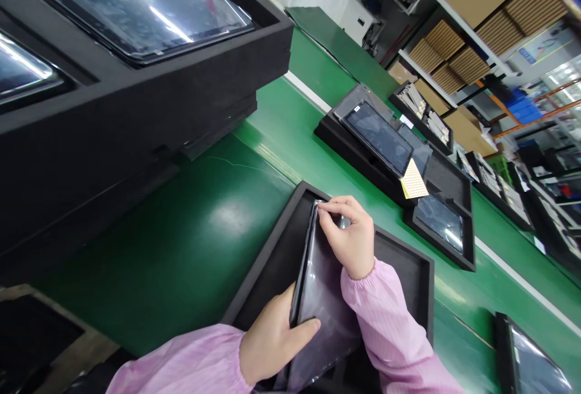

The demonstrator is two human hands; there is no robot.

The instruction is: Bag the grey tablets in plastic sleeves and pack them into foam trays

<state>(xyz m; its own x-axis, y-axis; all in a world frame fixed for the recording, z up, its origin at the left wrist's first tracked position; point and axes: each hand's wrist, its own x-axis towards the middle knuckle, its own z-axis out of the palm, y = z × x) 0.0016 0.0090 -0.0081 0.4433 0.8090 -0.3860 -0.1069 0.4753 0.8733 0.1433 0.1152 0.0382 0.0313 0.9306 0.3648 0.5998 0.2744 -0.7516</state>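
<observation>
Black, a panel (322, 285) is clamped by the left hand (275, 339) and pinched by the right hand (354, 236) near the far corner of the tray (262, 256).

My clothing: one garment type on both arms, pale pink-lilac, long-sleeved. My left sleeve (195, 357), at the near left, is loose and full, with soft folds; weave too soft-focused to read. My right sleeve (399, 327), at the near right, shows fine lengthwise lines in the cloth, plus creases toward the elbow. Cuffs: gathered, apparently elasticated. My left cuff (240, 357) puckers in small pleats round the wrist; my right cuff (362, 275) ends in a narrow ruffled edge. Left hand (275, 336) and right hand (351, 233): bare from cuff to fingertips. Fabric looks thin, lightweight, matte.
</observation>
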